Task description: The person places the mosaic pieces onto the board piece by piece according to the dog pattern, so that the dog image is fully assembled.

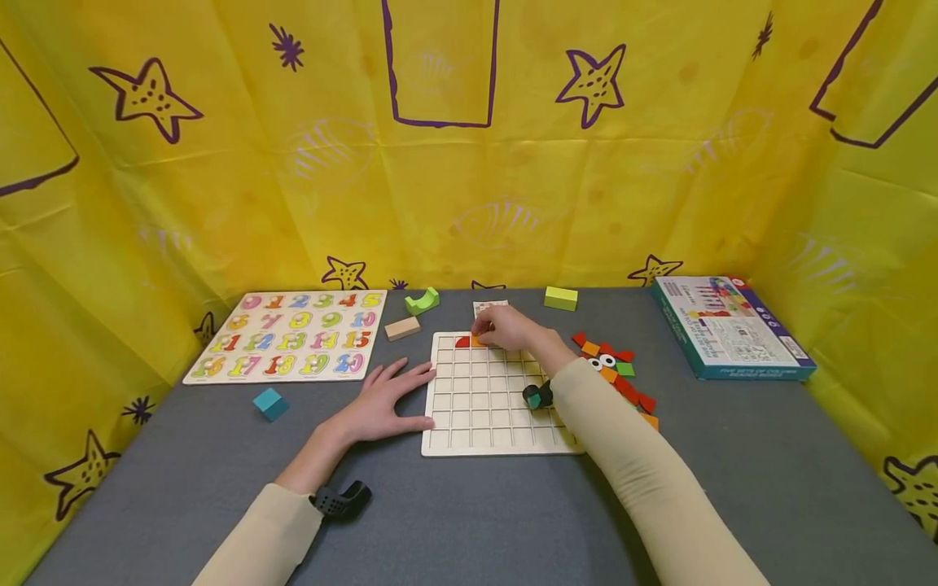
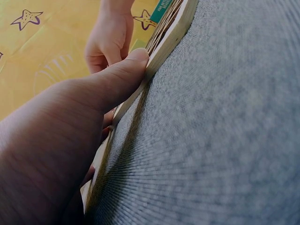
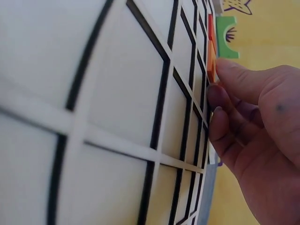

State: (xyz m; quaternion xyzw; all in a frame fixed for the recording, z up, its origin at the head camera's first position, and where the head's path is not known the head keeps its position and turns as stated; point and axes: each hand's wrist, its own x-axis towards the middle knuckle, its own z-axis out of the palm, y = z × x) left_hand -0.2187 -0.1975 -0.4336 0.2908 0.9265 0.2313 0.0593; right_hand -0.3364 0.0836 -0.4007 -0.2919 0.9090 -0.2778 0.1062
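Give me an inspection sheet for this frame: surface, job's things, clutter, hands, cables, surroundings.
Surface: grey felt-like table.
Job's things: white grid board; red piece and orange piece in its far row; loose coloured pieces to its right.
Clutter: number puzzle, teal cube, wooden block, green arch, green block, boxed game.
Hands: left hand flat against the board's left edge; right hand pinching the orange piece.
Cables: nothing seen.
Surroundings: yellow starfish-print cloth.

From the head we look forward and down over the grid board (image 1: 484, 399). Our left wrist view skims the table, close against the board's edge (image 2: 161, 49). The right wrist view, perhaps closest, shares that board (image 3: 117, 122).
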